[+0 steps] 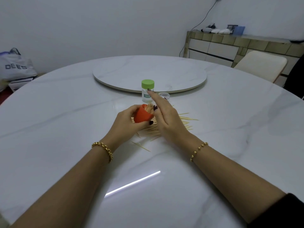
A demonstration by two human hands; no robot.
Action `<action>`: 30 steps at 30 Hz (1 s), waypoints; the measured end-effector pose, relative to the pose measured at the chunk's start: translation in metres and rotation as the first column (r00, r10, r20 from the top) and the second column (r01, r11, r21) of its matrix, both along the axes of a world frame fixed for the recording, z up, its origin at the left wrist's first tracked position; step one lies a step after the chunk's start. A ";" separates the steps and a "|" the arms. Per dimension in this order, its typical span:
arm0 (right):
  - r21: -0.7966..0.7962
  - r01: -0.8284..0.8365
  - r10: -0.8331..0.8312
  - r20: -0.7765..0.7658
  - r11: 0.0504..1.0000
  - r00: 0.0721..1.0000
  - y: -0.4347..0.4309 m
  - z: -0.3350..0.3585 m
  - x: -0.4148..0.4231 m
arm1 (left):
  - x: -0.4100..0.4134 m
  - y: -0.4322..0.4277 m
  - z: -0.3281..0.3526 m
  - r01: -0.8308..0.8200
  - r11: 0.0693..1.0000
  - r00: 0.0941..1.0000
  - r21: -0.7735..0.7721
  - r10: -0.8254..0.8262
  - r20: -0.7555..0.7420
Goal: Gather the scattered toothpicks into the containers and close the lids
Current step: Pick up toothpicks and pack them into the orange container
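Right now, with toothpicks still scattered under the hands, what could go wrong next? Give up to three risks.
1. The orange container, tilted in the left hand, could spill what it already holds.
2. The right hand stretches straight fingers close to the green-lidded jar and might tip it.
3. Either wrist could sweep the loose toothpicks wider.

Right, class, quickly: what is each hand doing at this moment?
Left hand: holds the orange toothpick container.
Right hand: open, fingers straight, gripping nothing.

Two containers (142,116) (147,94), two lids (147,83) (164,95), many toothpicks (153,132).
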State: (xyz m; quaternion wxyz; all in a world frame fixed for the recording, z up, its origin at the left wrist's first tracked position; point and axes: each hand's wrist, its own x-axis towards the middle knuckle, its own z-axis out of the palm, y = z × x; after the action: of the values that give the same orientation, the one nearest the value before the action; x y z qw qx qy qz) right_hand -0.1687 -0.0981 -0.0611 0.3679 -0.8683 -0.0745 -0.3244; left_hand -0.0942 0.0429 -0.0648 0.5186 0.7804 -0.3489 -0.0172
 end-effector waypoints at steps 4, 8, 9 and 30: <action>0.063 0.064 -0.060 -0.070 0.996 0.996 -0.005 -0.002 -0.001 | 0.004 0.002 0.002 -0.041 0.997 0.998 -0.065 0.037 -0.052; -0.049 0.001 -0.007 -0.123 0.999 0.992 0.004 -0.008 0.003 | 0.004 0.001 0.001 -0.048 0.998 0.998 -0.050 0.045 -0.050; -0.081 -0.016 0.006 -0.121 0.997 0.993 0.005 -0.009 0.004 | 0.004 0.001 0.000 -0.044 0.998 0.998 -0.034 0.043 -0.046; -0.329 0.261 -0.365 -0.310 0.908 0.878 -0.066 -0.016 0.015 | 0.013 0.005 -0.003 -0.084 0.996 0.995 0.017 0.085 -0.059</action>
State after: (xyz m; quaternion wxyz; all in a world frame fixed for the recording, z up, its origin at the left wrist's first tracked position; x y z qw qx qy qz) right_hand -0.1534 -0.1637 -0.0771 0.1922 -0.9563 0.0930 -0.1998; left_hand -0.0817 0.0482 -0.0682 0.5234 0.7973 -0.2999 -0.0208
